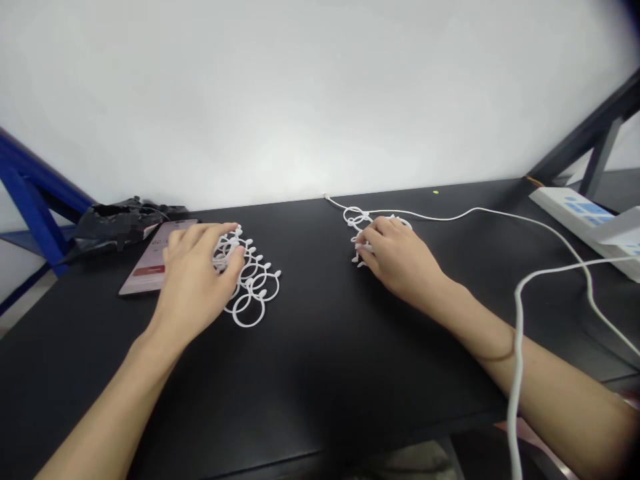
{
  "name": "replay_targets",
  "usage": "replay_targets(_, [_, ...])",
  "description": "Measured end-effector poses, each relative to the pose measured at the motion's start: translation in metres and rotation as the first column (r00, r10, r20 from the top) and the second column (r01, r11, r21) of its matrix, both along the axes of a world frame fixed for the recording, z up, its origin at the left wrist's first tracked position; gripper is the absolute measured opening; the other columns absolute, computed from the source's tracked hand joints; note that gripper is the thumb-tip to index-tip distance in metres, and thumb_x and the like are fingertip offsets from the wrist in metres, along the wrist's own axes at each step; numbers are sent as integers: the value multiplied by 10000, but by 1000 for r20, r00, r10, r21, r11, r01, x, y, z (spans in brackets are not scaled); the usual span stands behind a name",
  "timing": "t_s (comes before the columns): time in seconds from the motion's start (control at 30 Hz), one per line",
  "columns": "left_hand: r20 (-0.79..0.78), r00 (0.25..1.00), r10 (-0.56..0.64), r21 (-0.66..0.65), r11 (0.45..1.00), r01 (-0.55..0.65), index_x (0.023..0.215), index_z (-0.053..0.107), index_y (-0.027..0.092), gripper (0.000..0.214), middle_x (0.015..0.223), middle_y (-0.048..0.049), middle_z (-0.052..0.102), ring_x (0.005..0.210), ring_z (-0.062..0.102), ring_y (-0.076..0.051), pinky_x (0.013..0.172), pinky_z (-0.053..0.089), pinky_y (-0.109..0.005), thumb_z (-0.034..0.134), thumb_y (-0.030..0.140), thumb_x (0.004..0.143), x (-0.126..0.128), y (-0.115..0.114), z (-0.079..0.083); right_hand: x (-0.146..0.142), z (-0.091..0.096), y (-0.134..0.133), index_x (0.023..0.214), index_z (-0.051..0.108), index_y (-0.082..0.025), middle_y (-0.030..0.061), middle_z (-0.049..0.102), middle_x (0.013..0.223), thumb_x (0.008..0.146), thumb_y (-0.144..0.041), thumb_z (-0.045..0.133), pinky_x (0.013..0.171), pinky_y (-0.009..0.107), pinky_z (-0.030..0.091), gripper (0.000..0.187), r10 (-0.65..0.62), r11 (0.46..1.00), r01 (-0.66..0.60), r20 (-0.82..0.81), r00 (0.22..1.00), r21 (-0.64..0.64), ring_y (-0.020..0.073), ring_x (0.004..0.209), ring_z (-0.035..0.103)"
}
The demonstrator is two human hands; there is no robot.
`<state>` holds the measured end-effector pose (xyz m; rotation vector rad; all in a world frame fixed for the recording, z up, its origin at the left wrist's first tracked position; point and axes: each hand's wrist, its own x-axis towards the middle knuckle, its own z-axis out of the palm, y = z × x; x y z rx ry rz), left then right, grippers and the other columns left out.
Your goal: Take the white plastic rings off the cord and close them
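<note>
White rings (249, 285) are spread rightward from under the left hand (197, 270), fingers parted; any grip by the right hand (395, 257) cannot be told.

Rings (263, 293) — smooth plastic; bag (100, 230) — glossy

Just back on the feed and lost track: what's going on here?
A person's left hand is over a cluster of white rings on the black table, beside a phone. The right hand is at a second cluster, near a white cable. Whether either hand grips a ring is unclear.
</note>
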<state>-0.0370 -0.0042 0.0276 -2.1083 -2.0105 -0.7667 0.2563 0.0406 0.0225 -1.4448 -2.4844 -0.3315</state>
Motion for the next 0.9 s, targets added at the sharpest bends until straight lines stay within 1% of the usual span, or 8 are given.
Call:
replay_targets(0.13, [-39,989,-144,84,986,147,1201,613,189,305,1154,-101,651,1117,536,-308,1005,428,-492,487,327,959,15,-5,-5,-4,3,-1,997,681,-126,117,676,964,948,-203,550,766,364,486,160,81,994,-62,-209,975,93,245,876,594])
replay_targets(0.27, [-81,947,-312,116,940,320,1267,555,192,329,1157,-96,637,1101,546,-285,996,446,-481,511,304,961,32,-13,-10,-16,8,-14,993,661,-168,43,705,902,906,-181,633,701,280,512,92,229,963,-268,-558,798,12,157,775,643])
replay_targets(0.33, [-90,921,-379,128,913,388,1342,488,186,411,1201,-104,617,1125,541,-281,1013,443,-478,534,319,956,40,-18,-12,-24,9,-24,945,659,-189,13,721,896,876,-198,683,680,245,522,74,191,911,-390,-708,680,-130,130,760,664])
replay_targets(0.47, [-90,867,-490,131,857,498,1398,411,160,492,1229,-118,601,1129,553,-257,1009,463,-426,547,335,959,51,-23,-15,-37,5,-39,867,644,-199,-8,732,865,868,-289,704,734,248,553,109,-19,741,-584,-880,474,-331,130,790,695])
replay_targets(0.57, [-97,864,-494,159,849,503,1356,450,149,440,1175,-111,622,1090,571,-244,985,476,-405,550,319,963,53,-22,-16,-39,0,-42,854,623,-197,-4,729,853,884,-302,683,747,255,561,125,-63,702,-605,-878,474,-377,131,794,697])
replay_targets(0.63, [-104,873,-476,168,857,487,1321,483,146,409,1144,-106,634,1062,580,-248,965,485,-413,559,318,957,53,-22,-16,-38,-2,-40,918,601,-196,6,718,888,873,-299,696,753,252,568,148,-15,753,-568,-871,491,-333,132,814,698])
replay_targets(0.73, [-97,885,-456,154,871,466,1279,521,136,375,1110,-103,646,1025,589,-254,925,500,-424,564,294,942,52,-22,-13,-34,-2,-38,1121,564,-192,32,683,993,878,-266,685,752,250,575,281,174,836,-520,-814,554,-175,125,833,690])
replay_targets(0.9, [-86,888,-452,128,879,460,1289,535,119,392,1095,-104,646,1018,580,-263,936,492,-458,552,277,931,51,-23,-10,-32,4,-36,1169,596,-182,55,667,1017,941,-152,537,751,238,557,237,415,840,-542,-640,647,-4,117,833,667])
